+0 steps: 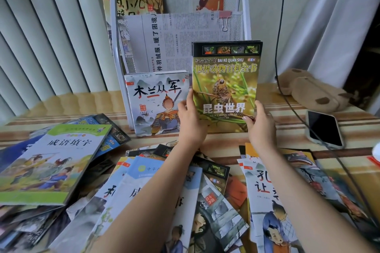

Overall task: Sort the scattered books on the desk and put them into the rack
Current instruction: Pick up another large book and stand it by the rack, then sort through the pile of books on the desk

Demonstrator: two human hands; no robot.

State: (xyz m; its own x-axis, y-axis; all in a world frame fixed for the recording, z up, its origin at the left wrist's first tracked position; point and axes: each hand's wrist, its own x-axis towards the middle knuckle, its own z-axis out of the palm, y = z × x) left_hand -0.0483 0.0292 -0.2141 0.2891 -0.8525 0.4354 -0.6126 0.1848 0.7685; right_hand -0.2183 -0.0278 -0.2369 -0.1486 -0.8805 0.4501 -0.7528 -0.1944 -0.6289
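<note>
A green insect book (226, 80) stands upright at the foot of the white mesh rack (112, 33), right of a pale book with a warrior drawing (156, 102). My left hand (190, 117) grips the insect book's left edge, my right hand (260, 123) its lower right edge. A yellow-brown book (137, 2) sits in an upper tier of the rack, behind newspaper lining. Several picture books lie scattered on the desk near me, among them a green-topped one (53, 162) at the left and a white one (267, 191) at the right.
A phone (324, 129) lies face up at the right with a black cable (279, 26) running past it. A brown plush toy (308, 90) rests behind the phone. Curtains hang behind the rack. The striped desk (226, 139) shows between rack and books.
</note>
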